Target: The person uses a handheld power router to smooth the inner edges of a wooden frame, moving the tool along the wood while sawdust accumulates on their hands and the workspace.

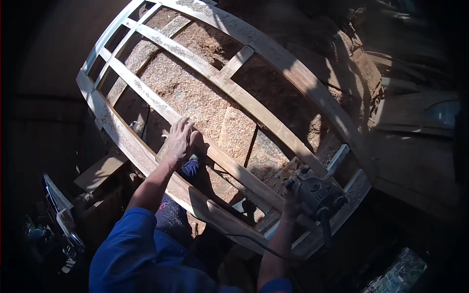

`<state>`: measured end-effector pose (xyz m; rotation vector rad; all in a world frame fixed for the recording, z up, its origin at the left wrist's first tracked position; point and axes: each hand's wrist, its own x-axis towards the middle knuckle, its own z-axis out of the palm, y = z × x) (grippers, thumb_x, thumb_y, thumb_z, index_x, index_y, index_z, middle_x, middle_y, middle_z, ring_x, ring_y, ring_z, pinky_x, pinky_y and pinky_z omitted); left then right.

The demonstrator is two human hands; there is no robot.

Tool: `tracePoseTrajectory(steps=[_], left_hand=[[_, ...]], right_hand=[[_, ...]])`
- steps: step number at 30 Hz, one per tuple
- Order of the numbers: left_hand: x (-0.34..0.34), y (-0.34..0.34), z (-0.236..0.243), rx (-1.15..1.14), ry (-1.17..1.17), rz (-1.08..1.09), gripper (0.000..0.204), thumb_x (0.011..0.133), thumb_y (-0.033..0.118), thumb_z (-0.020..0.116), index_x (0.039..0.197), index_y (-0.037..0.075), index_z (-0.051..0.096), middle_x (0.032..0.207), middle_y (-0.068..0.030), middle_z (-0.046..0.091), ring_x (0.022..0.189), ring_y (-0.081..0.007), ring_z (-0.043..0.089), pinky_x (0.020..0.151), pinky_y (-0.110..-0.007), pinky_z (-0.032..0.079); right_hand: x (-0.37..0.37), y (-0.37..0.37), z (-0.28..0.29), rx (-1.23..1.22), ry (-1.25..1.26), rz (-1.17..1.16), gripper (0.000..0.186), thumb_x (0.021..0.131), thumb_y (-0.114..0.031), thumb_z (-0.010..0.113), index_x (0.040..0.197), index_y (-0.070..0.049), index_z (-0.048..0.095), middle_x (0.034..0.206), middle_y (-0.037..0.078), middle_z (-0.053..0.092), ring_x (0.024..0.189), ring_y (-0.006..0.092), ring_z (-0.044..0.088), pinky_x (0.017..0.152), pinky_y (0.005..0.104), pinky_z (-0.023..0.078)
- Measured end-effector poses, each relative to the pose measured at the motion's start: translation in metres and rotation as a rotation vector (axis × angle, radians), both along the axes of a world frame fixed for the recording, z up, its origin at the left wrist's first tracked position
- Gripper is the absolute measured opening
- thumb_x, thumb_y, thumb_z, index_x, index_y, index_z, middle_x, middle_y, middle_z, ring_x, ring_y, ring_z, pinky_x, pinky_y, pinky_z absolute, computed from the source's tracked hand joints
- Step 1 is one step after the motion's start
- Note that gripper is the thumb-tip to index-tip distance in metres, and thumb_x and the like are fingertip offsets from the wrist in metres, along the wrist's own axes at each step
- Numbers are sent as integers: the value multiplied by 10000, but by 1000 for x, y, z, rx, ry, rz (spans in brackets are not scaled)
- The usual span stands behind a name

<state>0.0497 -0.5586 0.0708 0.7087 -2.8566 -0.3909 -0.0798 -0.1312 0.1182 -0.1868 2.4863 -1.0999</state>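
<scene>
A large wooden frame (244, 100) with long rails and short crosspieces lies before me. My left hand (180, 140), dusty and with its fingers stretched out, rests on one of the inner rails (243, 177). Toward the frame's lower right end, my right hand (291, 201) is closed on the side of a dark, corded power tool, apparently a router (320, 194). The router sits over the rails there, and its underside is hidden. A black cord (259, 242) passes by my right forearm.
Wood shavings (181, 83) cover the ground and boards beneath the frame. A wooden block (100, 172) lies on the left. Scrap boards (364, 73) are piled at the far right. Shiny metal parts (63, 219) stand in shade at the left.
</scene>
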Motion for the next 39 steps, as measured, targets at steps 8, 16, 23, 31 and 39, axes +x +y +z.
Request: tracePoseTrajectory(steps=[8,16,23,31,39], left_hand=[[-59,-132,-33,9,-127,151,390,930,417,598,1165,109,639,1220,-117,613,1200,-279,523,1114,-459,271],[-65,-144,-24,129,-270,197,339,930,377,589,1157,131,645,1230,-81,602,1207,-242,525,1124,-473,244],[-63,-149,-27,129,-227,195,341,918,351,600,1159,116,654,1224,-88,591,1189,-245,532,1125,-484,244],[-62,-147,-30,119,-218,213,367,924,356,594,1186,106,654,1232,-93,589,1188,-241,525,1126,-482,243],[-129,-207,-79,-25,-96,509,489,950,355,578,1318,39,521,1357,-212,477,1272,-358,429,1118,-530,273]], right_hand=[[-145,-304,-3,327,995,122,483,825,-226,776,1259,-84,618,1270,76,630,1213,265,573,1060,409,419],[-232,-393,-82,105,907,314,353,828,-164,776,1149,-48,683,1200,48,672,1104,204,631,1024,371,460],[-249,-427,-117,-455,402,168,344,831,-148,770,1149,-48,685,1196,41,672,1096,188,628,1020,361,460],[-251,-416,-143,-627,230,105,334,835,-130,763,1149,-48,687,1192,33,671,1088,170,625,1016,349,460],[-262,-415,-158,-731,224,37,337,819,-80,757,1146,-44,684,1157,26,666,1039,138,618,973,324,475]])
